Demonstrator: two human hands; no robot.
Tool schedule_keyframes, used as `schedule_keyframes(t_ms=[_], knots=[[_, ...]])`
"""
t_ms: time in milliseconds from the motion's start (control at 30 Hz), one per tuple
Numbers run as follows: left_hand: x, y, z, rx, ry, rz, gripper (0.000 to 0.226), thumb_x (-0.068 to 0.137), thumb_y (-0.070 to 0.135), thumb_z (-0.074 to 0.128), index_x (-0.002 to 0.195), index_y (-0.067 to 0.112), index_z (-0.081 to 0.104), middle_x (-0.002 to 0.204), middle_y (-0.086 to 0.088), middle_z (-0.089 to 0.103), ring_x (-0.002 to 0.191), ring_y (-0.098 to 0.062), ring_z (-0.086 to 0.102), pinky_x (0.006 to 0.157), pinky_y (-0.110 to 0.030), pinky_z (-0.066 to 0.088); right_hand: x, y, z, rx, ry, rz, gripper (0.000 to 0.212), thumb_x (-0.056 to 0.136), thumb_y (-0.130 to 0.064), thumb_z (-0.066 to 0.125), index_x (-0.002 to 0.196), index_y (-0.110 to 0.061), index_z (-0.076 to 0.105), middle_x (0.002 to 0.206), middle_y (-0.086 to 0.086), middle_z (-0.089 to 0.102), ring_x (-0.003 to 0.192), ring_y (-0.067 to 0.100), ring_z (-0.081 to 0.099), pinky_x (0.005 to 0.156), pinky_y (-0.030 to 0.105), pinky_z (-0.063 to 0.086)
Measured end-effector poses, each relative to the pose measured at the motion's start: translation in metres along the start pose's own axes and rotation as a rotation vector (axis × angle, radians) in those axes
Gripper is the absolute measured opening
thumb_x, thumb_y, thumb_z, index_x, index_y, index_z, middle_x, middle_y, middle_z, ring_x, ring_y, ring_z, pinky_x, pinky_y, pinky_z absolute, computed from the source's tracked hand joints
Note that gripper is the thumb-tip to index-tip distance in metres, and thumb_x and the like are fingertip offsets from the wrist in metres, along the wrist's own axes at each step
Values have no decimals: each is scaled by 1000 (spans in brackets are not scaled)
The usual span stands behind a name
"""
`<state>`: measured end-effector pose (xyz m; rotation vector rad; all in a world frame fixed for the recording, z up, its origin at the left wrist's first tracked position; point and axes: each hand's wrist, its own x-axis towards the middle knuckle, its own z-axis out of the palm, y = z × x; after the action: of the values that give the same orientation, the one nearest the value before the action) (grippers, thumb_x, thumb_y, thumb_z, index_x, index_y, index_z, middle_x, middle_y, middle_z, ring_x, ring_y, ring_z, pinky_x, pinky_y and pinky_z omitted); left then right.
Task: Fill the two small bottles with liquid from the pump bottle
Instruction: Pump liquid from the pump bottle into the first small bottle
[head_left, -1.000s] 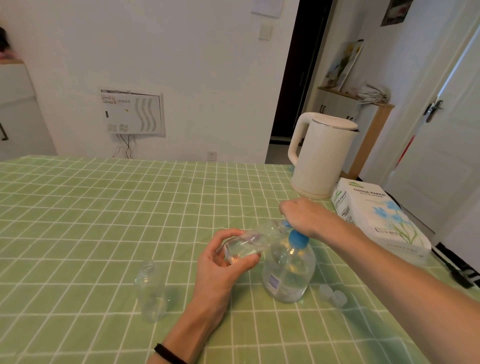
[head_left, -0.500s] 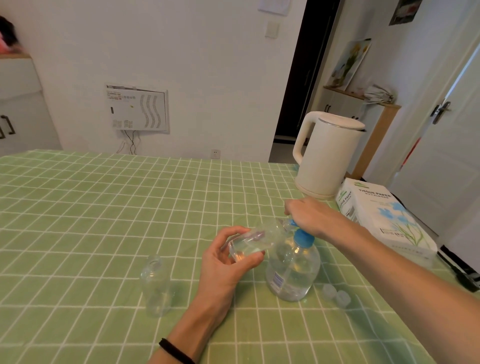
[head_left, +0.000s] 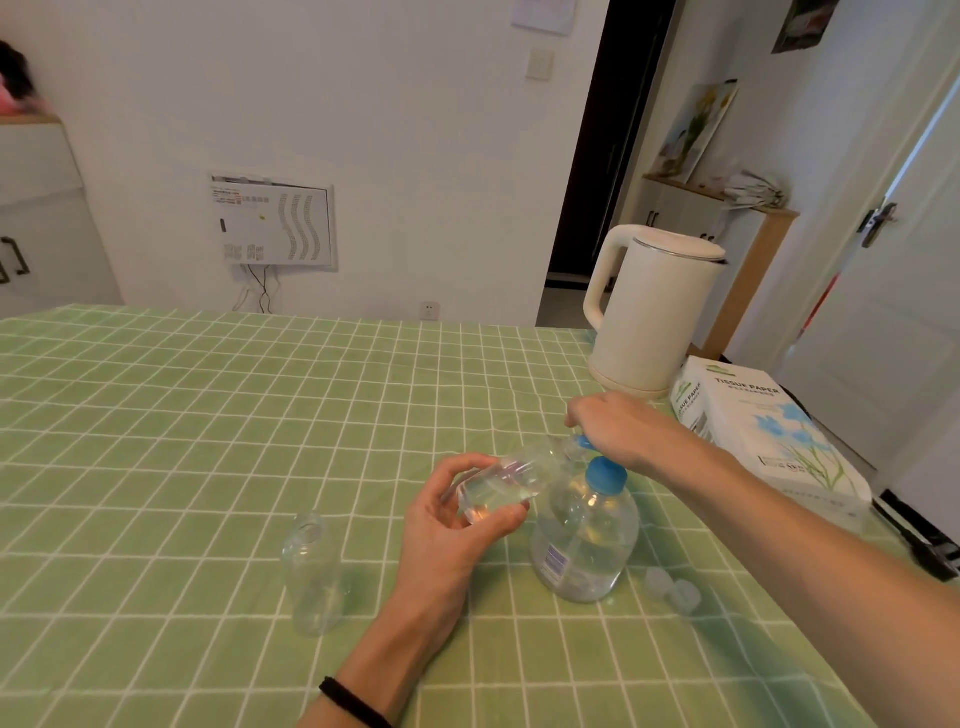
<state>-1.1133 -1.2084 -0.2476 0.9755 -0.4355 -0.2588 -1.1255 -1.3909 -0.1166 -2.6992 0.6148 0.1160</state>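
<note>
A clear pump bottle (head_left: 584, 540) with a blue collar stands on the green checked tablecloth (head_left: 208, 441). My right hand (head_left: 615, 426) rests on top of its blue pump head, palm down. My left hand (head_left: 457, 514) grips a small clear bottle (head_left: 511, 478) tilted on its side, its mouth up against the pump spout; some liquid shows inside. A second small clear bottle (head_left: 314, 571) stands upright and uncapped to the left. Two small clear caps (head_left: 670, 587) lie to the right of the pump bottle.
A cream electric kettle (head_left: 649, 312) stands at the far right of the table. A white tissue paper pack (head_left: 763, 436) lies beside it near the right edge. A dark object (head_left: 924, 540) sits at the right table edge.
The view has shifted slightly. Both hands keep their places: the left holding the tilted small bottle at the spout, the right on the pump head.
</note>
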Motion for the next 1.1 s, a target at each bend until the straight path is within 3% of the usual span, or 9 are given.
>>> schedule_keyframes(t_ms=[133,233,333,433,533,733,867,967,1100], knots=[[-1,0,0,12,3,15,52,69,9,93,115,14,69,119,-16,76,110,-36,73,89,-35,60,0,0,2,-75,-53,-3,23,100,-15,42,107,0,56,112,20,56,91,30,52,76,39,37],[0,0,0,18,-8,4,54,69,12,95,116,14,69,124,-16,75,113,-38,72,92,-36,60,-2,-1,0,-54,-27,5,18,96,-12,40,79,-9,45,85,10,44,74,24,40,65,37,29],[0,1,-1,2,-10,-11,57,68,18,98,117,15,68,124,-16,75,113,-39,72,92,-36,60,0,-2,-6,-50,7,-10,25,95,-12,36,71,-14,32,77,7,40,71,23,34,58,34,22],[1,1,-1,-11,-1,-15,60,66,19,98,117,14,68,124,-17,75,113,-38,72,91,-36,60,-1,-3,-7,-37,50,-5,23,97,-14,36,75,-9,42,86,11,52,74,24,44,59,36,31],[2,0,0,-5,-6,-8,58,66,15,98,117,13,68,123,-17,75,112,-39,72,92,-38,60,1,-2,0,17,32,28,17,103,-11,41,103,0,54,112,21,58,95,34,56,79,41,45],[0,1,1,-4,-12,-9,54,67,11,94,115,15,69,124,-16,75,112,-40,72,91,-38,61,-2,-1,2,-13,-14,22,18,100,-14,35,86,-10,47,90,10,48,85,30,45,74,36,36],[0,1,1,-12,-18,-18,53,68,9,94,114,16,70,123,-17,75,111,-40,72,90,-36,60,-2,-3,-7,-9,30,26,25,95,-16,37,70,-13,34,75,7,41,70,23,38,60,34,27],[0,1,0,-18,-10,-9,52,69,9,92,115,15,69,124,-18,74,112,-41,71,92,-37,60,-3,-5,-9,35,69,37,23,93,-16,34,70,-13,35,77,7,44,69,22,38,58,35,26],[0,0,1,-19,-27,-8,53,69,7,92,116,13,68,123,-19,74,112,-41,71,92,-39,60,-5,-3,1,84,45,54,16,100,-14,42,90,-7,52,94,15,53,84,30,52,70,38,38]])
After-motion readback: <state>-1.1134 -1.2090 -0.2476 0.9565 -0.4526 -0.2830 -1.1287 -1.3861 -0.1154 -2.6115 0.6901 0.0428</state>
